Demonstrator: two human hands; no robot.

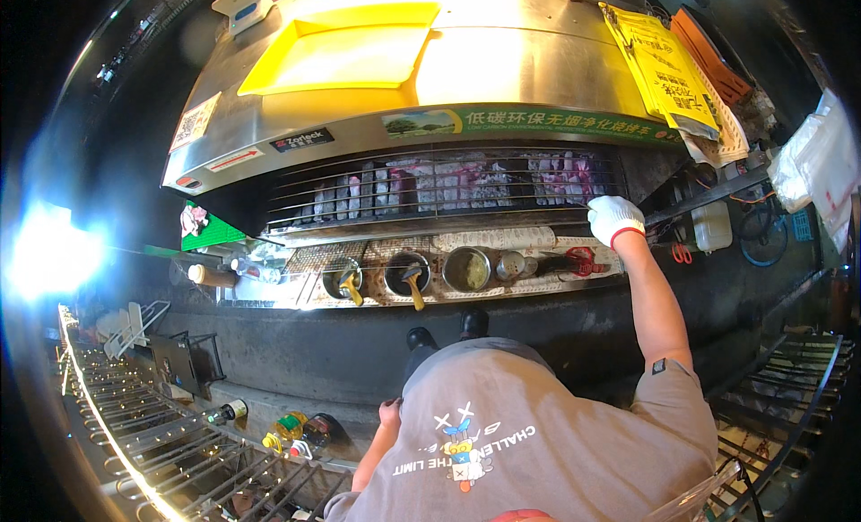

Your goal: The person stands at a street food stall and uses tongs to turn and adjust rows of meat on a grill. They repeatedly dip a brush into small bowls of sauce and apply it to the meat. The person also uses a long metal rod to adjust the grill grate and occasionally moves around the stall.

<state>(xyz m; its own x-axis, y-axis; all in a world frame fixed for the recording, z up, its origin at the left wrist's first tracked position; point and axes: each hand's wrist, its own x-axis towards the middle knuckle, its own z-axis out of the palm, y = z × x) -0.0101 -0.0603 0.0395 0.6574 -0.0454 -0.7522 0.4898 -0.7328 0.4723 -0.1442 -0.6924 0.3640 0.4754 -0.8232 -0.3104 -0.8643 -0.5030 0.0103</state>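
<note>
My right hand (615, 220) wears a white knit glove with a red cuff. It is closed at the front right end of the wire grill grate (437, 179), on its edge rod; the fingertips are hidden. Under the rods, charcoal blocks (464, 182) lie in the trough, grey with ash and glowing in places. My bare left hand (390, 412) hangs low beside my shirt, fingers curled and partly hidden. Below the grill, a shelf holds two metal pots with basting brushes (412, 286), a steel bowl of pale contents (467, 270), a metal shaker (511, 265) and red-handled scissors (582, 259).
A yellow tray (343, 48) and yellow printed bags (662, 75) lie on the steel hood (504, 64). Clear bottles (255, 271) stand at the shelf's left. Oil bottles (290, 426) sit by the railing (222, 475) behind me. Plastic bags (817, 165) hang at right.
</note>
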